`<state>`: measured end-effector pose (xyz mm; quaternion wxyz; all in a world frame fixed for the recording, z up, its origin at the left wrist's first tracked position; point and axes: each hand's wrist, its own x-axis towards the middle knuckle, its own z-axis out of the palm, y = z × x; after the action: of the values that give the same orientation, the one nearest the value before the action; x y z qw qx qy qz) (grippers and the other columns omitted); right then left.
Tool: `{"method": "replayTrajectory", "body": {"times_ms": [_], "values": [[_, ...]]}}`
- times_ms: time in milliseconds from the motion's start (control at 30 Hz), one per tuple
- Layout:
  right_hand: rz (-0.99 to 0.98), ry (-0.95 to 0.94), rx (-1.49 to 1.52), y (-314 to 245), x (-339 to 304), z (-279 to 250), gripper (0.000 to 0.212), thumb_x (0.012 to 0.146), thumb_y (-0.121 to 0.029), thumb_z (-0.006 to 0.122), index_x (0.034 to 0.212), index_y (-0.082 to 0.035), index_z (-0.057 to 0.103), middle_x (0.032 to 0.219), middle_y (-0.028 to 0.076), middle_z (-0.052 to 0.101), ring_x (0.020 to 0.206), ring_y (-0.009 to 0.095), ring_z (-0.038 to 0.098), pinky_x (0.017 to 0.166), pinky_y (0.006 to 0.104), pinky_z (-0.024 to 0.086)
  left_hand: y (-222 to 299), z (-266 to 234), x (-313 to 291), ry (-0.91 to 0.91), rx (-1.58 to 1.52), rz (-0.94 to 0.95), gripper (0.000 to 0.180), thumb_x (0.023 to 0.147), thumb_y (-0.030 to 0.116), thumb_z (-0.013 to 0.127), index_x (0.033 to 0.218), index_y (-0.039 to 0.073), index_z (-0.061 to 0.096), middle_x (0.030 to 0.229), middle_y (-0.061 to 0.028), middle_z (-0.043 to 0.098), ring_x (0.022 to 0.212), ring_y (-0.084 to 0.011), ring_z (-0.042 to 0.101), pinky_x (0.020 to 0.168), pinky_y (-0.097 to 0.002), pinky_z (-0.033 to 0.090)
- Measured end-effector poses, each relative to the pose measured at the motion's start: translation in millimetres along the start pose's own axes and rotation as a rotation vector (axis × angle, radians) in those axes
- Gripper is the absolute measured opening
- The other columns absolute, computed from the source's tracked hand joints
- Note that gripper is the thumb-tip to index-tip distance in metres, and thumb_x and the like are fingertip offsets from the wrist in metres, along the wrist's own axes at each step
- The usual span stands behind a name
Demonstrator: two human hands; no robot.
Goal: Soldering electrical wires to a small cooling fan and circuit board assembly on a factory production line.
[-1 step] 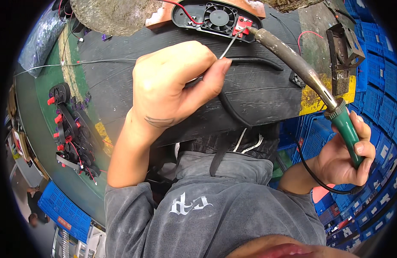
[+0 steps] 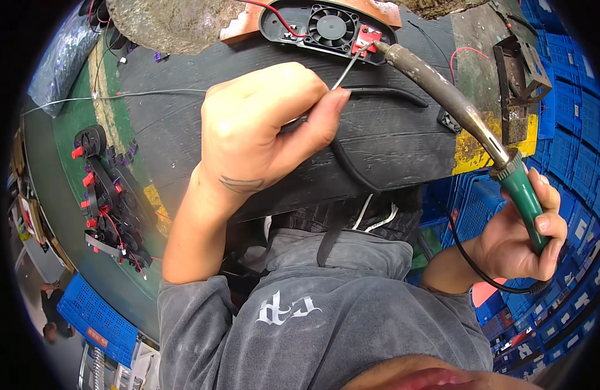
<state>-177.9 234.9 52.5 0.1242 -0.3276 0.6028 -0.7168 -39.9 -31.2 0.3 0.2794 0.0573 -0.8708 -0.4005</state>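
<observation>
In my right hand (image 2: 517, 244) is a soldering iron (image 2: 526, 205) with a green handle, its fingers wrapped round the grip. The iron's tip meets a small red circuit board (image 2: 366, 40) at the right end of a black oval plastic housing (image 2: 268, 29). A black fan (image 2: 331, 27) sits in the middle of this housing, and a red wire (image 2: 278, 17) enters its left side. My left hand (image 2: 264, 123) is closed on a thin grey metal rod (image 2: 347, 70), whose far end touches the red board beside the iron tip. The rod's rear part is hidden in my fist.
The housing leans on an orange-brown block (image 2: 242, 26) on the dark worktop (image 2: 163, 123). Black cable (image 2: 391, 93) lies near my left hand. Black strap-like parts with red pieces (image 2: 95, 179) lie left. A metal bracket (image 2: 517, 78) and stacked blue crates (image 2: 573, 130) stand right.
</observation>
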Motion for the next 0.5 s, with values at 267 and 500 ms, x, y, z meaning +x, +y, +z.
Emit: {"method": "replayTrajectory", "body": {"times_ms": [267,500], "values": [[-0.006,-0.001,0.001,1.7,0.2,1.2,0.041,0.088,-0.037,0.033,0.088,-0.008,0.063,0.109,0.025,0.058,0.111,0.04,0.05,0.069,0.0435,0.055,0.4,0.9,0.4,-0.005,0.016,-0.007,0.017,0.074,0.005,0.068,0.064,0.004,0.056,0.055,-0.0058,0.049,0.046,-0.0193,0.05,0.043,-0.0291,0.038],[-0.008,0.006,-0.005,3.1,0.2,-1.4,0.041,0.088,-0.037,0.034,0.088,-0.008,0.062,0.108,0.025,0.058,0.11,0.04,0.05,0.067,0.0436,0.056,-1.8,3.7,0.3,0.012,-0.006,-0.004,0.016,0.075,0.005,0.069,0.064,0.004,0.056,0.055,-0.0059,0.05,0.046,-0.0193,0.05,0.043,-0.0291,0.038]]}}
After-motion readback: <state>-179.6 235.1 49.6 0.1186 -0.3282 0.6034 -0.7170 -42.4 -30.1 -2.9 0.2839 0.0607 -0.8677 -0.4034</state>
